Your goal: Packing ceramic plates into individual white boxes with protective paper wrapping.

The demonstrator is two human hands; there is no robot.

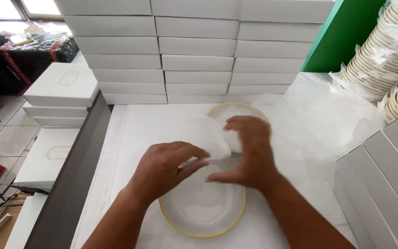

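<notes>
The left hand [166, 166] and the right hand [249, 154] meet over the middle of the desk [139, 124], close together, fingertips nearly touching, both pinching a sheet of thin white wrapping paper [206, 136] that rises between them toward 12 o'clock. The left hand's fingers curl onto the paper's lower edge from 8 o'clock; the right hand lies flatter, palm down, pressing the paper from 3 o'clock, blurred so its grip is hard to read. Directly beneath the hands sits the near plate [203, 210], white with a yellow rim, its bulk spreading toward 6 o'clock; it looks slightly oval, long axis running 12 to 6, though the lens may exaggerate that. A second plate [242, 108] of the same kind lies just beyond at 12 to 1 o'clock, partly under the right hand, the paper covering part of it. The right hand is nearer the far plate, the left nearer the near one. Farther out, a wall of flat white boxes [196, 46] stands at 12 o'clock, stacked plates [383, 50] in wrapping at 2 o'clock, grey boxes [388, 170] at 4 o'clock.
</notes>
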